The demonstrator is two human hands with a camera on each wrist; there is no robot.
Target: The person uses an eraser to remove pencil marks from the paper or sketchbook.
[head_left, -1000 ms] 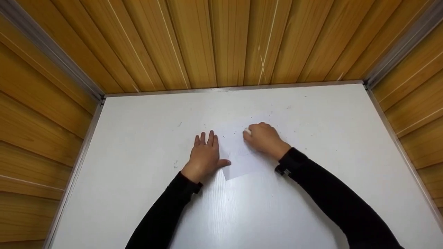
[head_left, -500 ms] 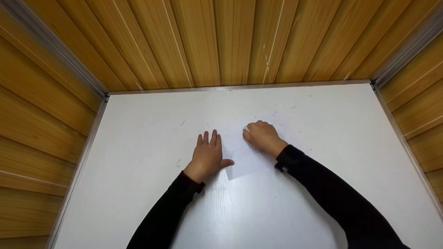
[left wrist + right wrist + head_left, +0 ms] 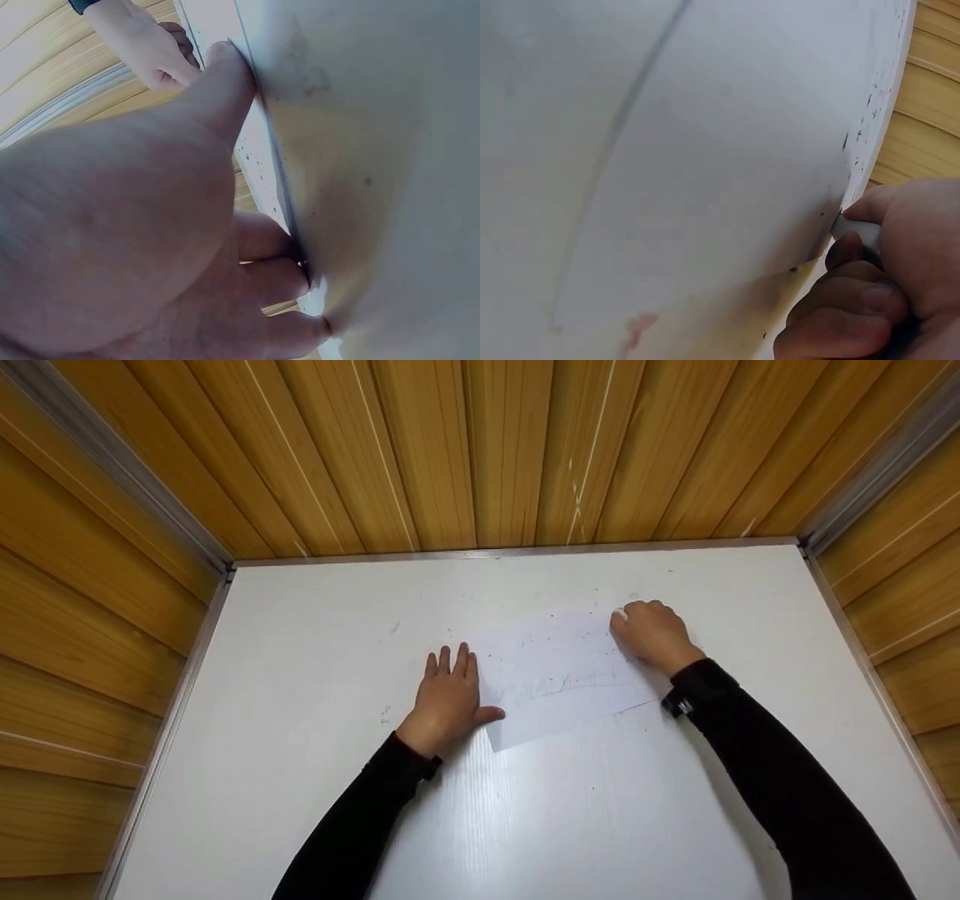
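A sheet of white paper (image 3: 555,712) lies on the white table, with faint grey pencil marks across its middle. My left hand (image 3: 448,694) rests at the paper's left edge, fingers straight, its thumb stretched over the sheet. Near the paper's upper right corner, my right hand (image 3: 656,634) grips a small white eraser (image 3: 862,231), seen between thumb and curled fingers in the right wrist view. Most of the eraser is hidden inside the hand. In the left wrist view, the left fingertips touch the surface.
Small dark crumbs (image 3: 551,616) are scattered over the paper and the tabletop (image 3: 337,660). Smudges mark the table left of the left hand. Wood-patterned walls (image 3: 502,457) with metal edging enclose the table at the back and both sides.
The right hand has moved right and slightly away with the eraser, from the paper's middle toward its upper right corner, uncovering the pencil marks. The left hand has stayed in place.
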